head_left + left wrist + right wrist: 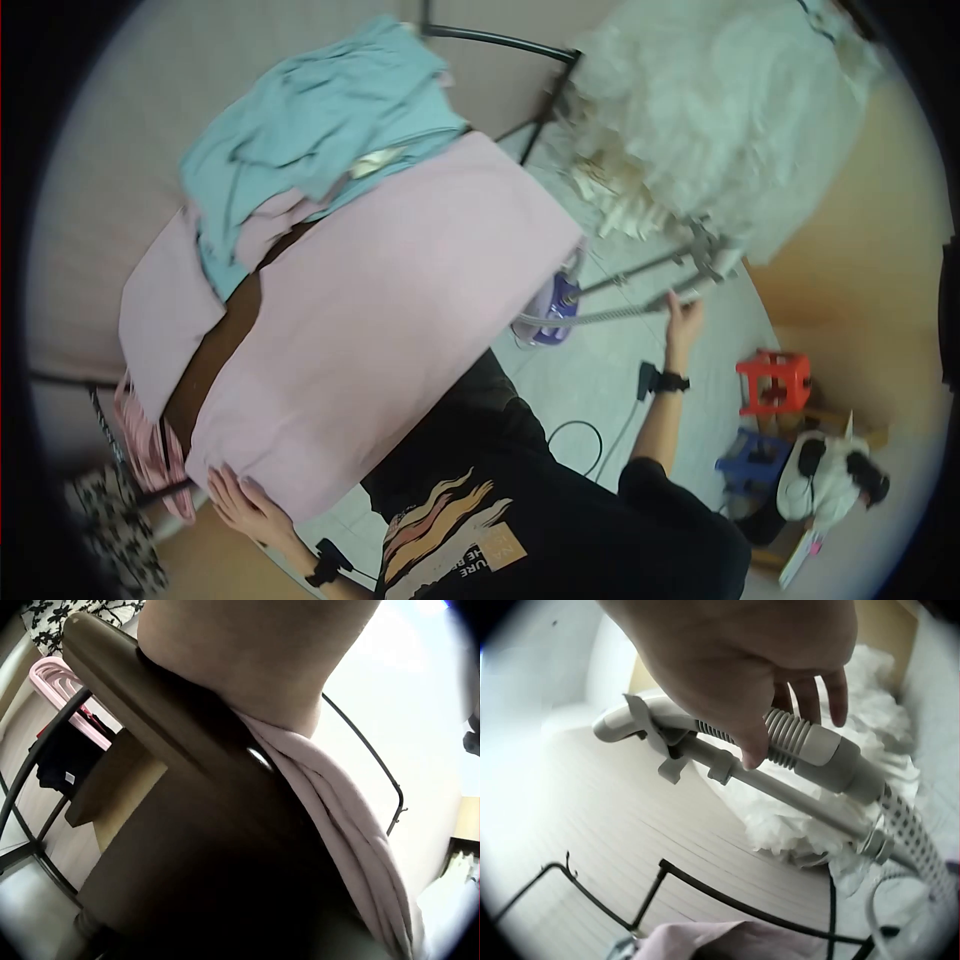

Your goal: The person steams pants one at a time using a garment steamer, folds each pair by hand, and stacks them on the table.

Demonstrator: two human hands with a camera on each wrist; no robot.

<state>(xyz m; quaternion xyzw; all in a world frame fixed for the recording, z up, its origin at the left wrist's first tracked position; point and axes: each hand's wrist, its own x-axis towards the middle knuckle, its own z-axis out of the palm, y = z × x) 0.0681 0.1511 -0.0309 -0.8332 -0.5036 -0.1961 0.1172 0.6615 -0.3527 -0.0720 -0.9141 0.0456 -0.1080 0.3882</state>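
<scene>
A pink garment (400, 300) lies spread flat over a brown board (215, 365). At its near left corner my left hand (242, 505) rests on it with straight fingers. In the left wrist view the garment (337, 799) hangs over the board's edge beside the wrist. Off to the right, my right hand (683, 322) is at a grey garment steamer's handle. In the right wrist view the hand (742, 667) has its thumb on the near side of the steamer handle (784, 739) and its fingers round the far side. The handle lies along the stand's pole (787, 795).
Turquoise cloth (320, 110) is heaped at the board's far side. The purple steamer base (552, 310) stands on the floor, its hose running to the right. Behind it is a white ruffled mass (720, 110). Red (775, 380) and blue (752, 455) stools stand at right.
</scene>
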